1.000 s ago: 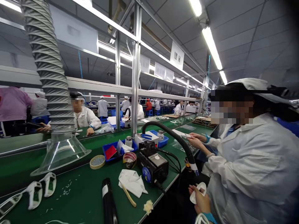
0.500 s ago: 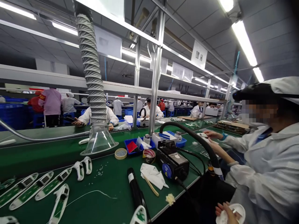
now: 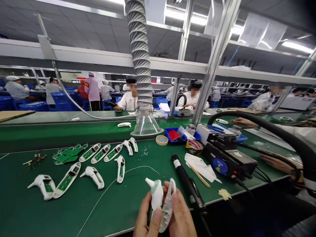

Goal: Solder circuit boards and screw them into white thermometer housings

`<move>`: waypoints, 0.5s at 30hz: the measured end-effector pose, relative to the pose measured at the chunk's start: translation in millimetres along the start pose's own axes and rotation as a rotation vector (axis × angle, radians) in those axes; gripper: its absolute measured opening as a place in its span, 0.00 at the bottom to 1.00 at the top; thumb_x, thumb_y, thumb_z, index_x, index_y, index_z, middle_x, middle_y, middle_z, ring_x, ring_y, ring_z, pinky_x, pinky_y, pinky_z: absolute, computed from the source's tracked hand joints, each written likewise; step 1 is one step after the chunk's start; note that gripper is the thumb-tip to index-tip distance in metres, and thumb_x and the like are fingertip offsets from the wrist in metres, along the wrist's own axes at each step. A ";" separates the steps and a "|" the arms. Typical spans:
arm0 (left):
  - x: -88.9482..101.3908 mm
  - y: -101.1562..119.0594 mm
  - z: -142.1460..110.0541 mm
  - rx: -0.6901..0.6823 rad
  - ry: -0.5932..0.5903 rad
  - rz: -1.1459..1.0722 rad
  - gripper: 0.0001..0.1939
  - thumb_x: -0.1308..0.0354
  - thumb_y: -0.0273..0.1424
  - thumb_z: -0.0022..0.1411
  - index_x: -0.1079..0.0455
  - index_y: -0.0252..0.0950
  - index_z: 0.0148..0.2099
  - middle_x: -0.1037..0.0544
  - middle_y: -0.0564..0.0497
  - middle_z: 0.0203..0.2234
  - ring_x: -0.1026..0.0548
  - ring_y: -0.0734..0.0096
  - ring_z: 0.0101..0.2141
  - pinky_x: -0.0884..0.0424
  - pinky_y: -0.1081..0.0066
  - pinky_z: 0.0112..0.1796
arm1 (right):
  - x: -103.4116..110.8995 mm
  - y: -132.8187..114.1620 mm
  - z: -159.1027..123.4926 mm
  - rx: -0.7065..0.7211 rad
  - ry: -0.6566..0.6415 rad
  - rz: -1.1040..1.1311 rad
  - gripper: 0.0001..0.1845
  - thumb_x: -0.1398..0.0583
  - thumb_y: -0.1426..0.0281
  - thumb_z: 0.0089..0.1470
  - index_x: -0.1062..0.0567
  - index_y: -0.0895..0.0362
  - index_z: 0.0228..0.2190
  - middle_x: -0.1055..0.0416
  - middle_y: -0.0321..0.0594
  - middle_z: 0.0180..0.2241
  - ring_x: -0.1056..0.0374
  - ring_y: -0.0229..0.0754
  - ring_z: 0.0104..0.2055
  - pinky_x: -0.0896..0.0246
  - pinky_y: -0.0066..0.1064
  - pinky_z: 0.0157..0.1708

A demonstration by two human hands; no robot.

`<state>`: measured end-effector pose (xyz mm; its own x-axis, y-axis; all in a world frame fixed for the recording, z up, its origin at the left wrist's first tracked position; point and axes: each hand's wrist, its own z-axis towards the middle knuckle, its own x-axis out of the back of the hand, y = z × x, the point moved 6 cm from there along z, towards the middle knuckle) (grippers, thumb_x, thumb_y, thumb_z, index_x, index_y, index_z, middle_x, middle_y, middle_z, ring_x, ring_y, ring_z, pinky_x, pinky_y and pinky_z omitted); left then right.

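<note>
- A nozzled plastic housing [image 3: 157,195] is coloured white.
- The flat benchtop [image 3: 118,209] is coloured dark green.
- A slim cylindrical black tool [image 3: 184,177] is banded in white.

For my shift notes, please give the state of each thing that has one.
Left grip: around held housing
Right grip: holding white cover
Held housing: cover off
White cover: separate, inside showing
Bench housings: open, boards showing
Black unit: red light on
White cloth: crumpled
Black wand: lying down
</note>
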<state>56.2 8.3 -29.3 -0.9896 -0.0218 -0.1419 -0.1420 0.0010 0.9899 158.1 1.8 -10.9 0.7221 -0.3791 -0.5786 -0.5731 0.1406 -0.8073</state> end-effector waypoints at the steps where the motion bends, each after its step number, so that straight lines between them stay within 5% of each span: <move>1: 2.5 0.2 0.3 -0.026 0.015 0.023 0.38 0.49 0.58 0.52 0.36 0.34 0.55 0.31 0.41 0.53 0.34 0.56 0.53 0.38 0.66 0.53 | -7.1 4.8 -3.8 0.010 -0.023 -0.020 0.30 0.36 0.48 0.45 0.29 0.53 0.44 0.28 0.39 0.41 0.33 0.46 0.44 0.38 0.31 0.45; 15: 14.3 6.9 -1.0 -0.118 -0.047 0.189 0.31 0.52 0.48 0.61 0.38 0.31 0.58 0.34 0.40 0.56 0.37 0.58 0.56 0.39 0.68 0.54 | -23.8 1.7 -10.4 0.041 -0.155 -0.279 0.29 0.36 0.50 0.46 0.30 0.55 0.45 0.27 0.43 0.37 0.31 0.47 0.38 0.34 0.32 0.35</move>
<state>41.1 7.0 -24.5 -0.9987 0.0141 0.0489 0.0469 -0.1165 0.9921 135.9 1.6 2.6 0.9013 -0.2648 -0.3429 -0.3313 0.0887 -0.9393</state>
